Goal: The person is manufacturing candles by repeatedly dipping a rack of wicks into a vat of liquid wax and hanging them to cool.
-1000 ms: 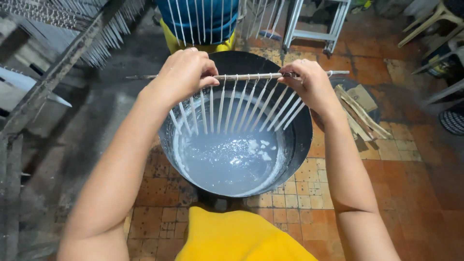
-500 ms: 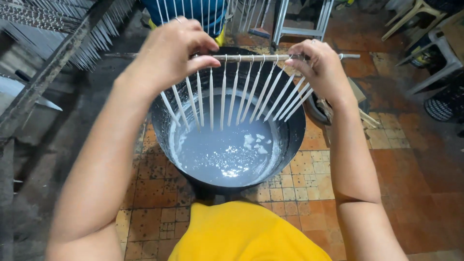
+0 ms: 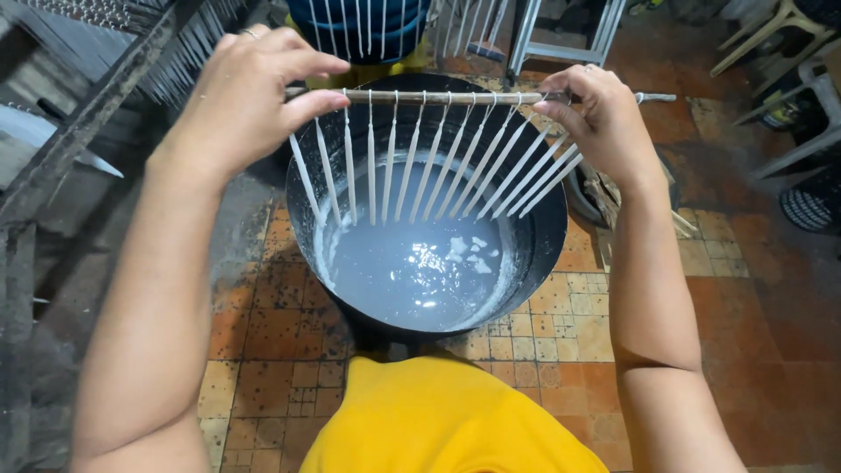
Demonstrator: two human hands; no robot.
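Both the left hand [image 3: 241, 101] and right hand [image 3: 604, 118] pinch shut on the thin wooden stick [image 3: 455, 97], its white hanging tapers [image 3: 429, 166] above the black wax-filled drum [image 3: 543, 236] at 12 o'clock; a tilt risks tapers touching and sticking.

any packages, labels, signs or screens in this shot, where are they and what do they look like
None show: no package, label, sign or screen.
What is there: a dark round tub of pale liquid on the tiled floor.
A thin stick hung with white tapers, held over the tub by the left hand and right hand.
White plastic chairs at the upper right.
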